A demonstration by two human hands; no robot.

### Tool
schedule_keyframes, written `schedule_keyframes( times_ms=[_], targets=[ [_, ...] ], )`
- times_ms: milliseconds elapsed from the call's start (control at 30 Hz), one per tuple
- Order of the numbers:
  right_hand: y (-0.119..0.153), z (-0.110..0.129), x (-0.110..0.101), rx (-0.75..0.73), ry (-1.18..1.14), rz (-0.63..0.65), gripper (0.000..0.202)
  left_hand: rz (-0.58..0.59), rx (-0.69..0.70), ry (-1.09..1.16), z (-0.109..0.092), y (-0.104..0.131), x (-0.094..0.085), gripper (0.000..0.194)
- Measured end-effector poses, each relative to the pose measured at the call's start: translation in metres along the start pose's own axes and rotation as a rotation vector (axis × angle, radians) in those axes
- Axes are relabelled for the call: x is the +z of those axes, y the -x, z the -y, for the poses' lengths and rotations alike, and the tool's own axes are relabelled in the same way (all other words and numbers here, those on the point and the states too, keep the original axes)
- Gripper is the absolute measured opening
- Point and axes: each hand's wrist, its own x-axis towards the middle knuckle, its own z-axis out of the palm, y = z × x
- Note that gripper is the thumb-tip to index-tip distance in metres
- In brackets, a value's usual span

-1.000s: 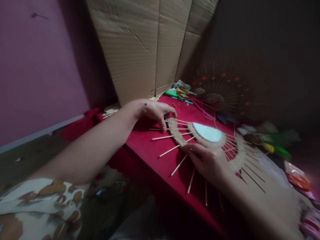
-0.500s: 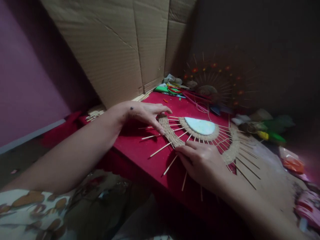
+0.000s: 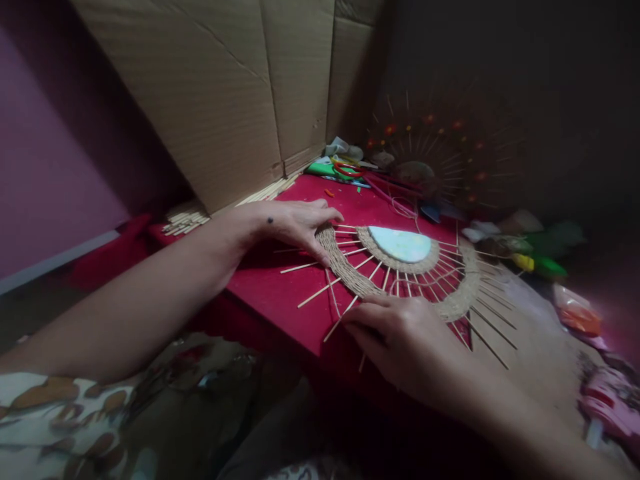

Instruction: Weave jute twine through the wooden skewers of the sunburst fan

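A half-round woven piece with thin wooden sticks (image 3: 315, 295) fanning out lies on the red table. Its centre is a pale blue half disc (image 3: 400, 244), edged with twine weaving. A wider woven twine band (image 3: 350, 277) crosses the sticks farther out. My left hand (image 3: 300, 223) grips the band's left end, thumb on the near side and fingers beyond. My right hand (image 3: 400, 327) is closed over the front sticks, its fingertips pinched on a loose twine strand (image 3: 333, 293) that runs from near my left thumb. My right hand hides part of the band.
A cardboard sheet (image 3: 200, 87) stands behind, with a bundle of sticks (image 3: 185, 219) at its foot. Red-handled scissors (image 3: 347, 169) lie at the back. A flowered stick piece (image 3: 425, 153) leans in shadow. A pink glue gun (image 3: 607, 400) lies right on the red table (image 3: 280, 307).
My right hand has drawn slightly down and away from the band, and the twine strand now shows between my hands. My left hand keeps its hold. The view has shifted slightly.
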Motion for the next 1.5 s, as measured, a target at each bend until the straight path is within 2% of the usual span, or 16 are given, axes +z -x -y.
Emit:
schedule_keyframes(
  times_ms=[233,367,433,567,733,933,1133,1200,1500],
  targets=[
    [0.010,0.023,0.012,-0.094,-0.115,-0.069,0.020,0.014,-0.071,0.016,-0.008,0.002,-0.003,0.095],
    [0.015,0.027,0.023,-0.252,0.053,-0.140,0.024,-0.008,-0.047,0.028,-0.007,0.001,-0.003,0.094],
    [0.019,0.026,0.025,-0.331,0.148,-0.134,0.022,-0.019,-0.045,0.032,-0.007,0.001,-0.002,0.094],
    [0.025,0.022,0.021,-0.386,0.221,-0.102,0.017,-0.032,-0.043,0.034,-0.007,0.002,-0.002,0.096],
    [0.024,0.013,0.009,-0.388,0.208,-0.067,0.022,-0.043,-0.038,0.020,-0.006,0.002,-0.003,0.094],
    [0.023,0.014,0.012,-0.429,0.267,-0.062,0.027,-0.072,-0.013,0.035,-0.002,0.001,-0.002,0.095],
    [0.025,0.013,0.015,-0.367,0.257,-0.086,0.035,-0.090,-0.022,0.014,-0.003,0.001,-0.002,0.095],
    [0.025,0.008,0.012,-0.327,0.234,-0.094,0.032,-0.092,-0.019,0.012,-0.003,0.001,-0.002,0.093],
    [0.034,-0.034,0.000,-0.114,0.208,-0.199,0.021,-0.040,-0.047,-0.017,0.004,-0.003,-0.002,0.095]
  ],
)
